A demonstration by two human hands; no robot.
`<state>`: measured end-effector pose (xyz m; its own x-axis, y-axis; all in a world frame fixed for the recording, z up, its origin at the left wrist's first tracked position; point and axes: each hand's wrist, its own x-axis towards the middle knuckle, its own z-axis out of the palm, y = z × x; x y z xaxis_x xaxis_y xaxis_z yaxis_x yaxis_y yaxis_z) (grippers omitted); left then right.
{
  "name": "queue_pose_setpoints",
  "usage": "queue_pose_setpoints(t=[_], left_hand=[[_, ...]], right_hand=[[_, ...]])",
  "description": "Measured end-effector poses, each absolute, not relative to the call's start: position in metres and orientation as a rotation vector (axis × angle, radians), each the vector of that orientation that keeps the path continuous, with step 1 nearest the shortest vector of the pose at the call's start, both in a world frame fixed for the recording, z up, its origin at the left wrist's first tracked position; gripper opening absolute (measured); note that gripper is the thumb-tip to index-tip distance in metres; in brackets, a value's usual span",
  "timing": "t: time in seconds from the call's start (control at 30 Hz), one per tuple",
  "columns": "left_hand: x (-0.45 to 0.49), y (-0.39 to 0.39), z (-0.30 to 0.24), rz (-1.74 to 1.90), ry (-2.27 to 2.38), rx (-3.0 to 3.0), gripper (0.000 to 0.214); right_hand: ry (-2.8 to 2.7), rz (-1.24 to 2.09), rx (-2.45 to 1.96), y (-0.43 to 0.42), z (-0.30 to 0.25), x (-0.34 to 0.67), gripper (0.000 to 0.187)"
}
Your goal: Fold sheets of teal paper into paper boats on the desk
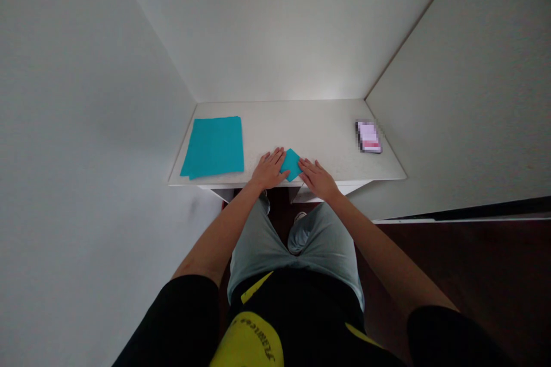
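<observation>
A small folded piece of turquoise paper [291,165] lies on the white tabletop near its front edge, one corner pointing away from me. My left hand [270,170] rests flat at its left side, fingers stretched out, the thumb touching the paper's lower left. On the other side, my right hand [317,178] lies with fingers extended, their tips on the paper's right edge. Both hands press down rather than grip. Further left is a stack of larger turquoise sheets [216,147], slightly out of line with each other.
A phone-like object [369,136], blurred by pixels, lies at the right end of the white table [301,120]. Walls enclose the table at the back, left and right. My legs stand close to the front edge.
</observation>
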<state>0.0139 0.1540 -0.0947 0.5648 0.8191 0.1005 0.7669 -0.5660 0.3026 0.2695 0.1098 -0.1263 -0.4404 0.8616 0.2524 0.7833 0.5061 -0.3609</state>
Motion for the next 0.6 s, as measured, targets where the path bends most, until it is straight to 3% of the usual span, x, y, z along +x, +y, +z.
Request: queue_pose_setpoints(t=[0.2, 0.37, 0.6], left_hand=[[-0.002, 0.146, -0.09, 0.396, 1.099, 2.598, 0.066], [-0.012, 0.142, -0.089, 0.529, 1.086, 2.47, 0.063], [-0.009, 0.149, -0.096, 0.647, 1.11, 2.364, 0.035]], right_hand=[[-2.353, 0.26, -1.312, 0.1, -0.122, 0.278, 0.067], [-2.296, 0.312, -1.284, 0.1, -0.117, 0.288, 0.053], [-2.203, 0.357, -1.219, 0.104, -0.114, 0.287, 0.044]])
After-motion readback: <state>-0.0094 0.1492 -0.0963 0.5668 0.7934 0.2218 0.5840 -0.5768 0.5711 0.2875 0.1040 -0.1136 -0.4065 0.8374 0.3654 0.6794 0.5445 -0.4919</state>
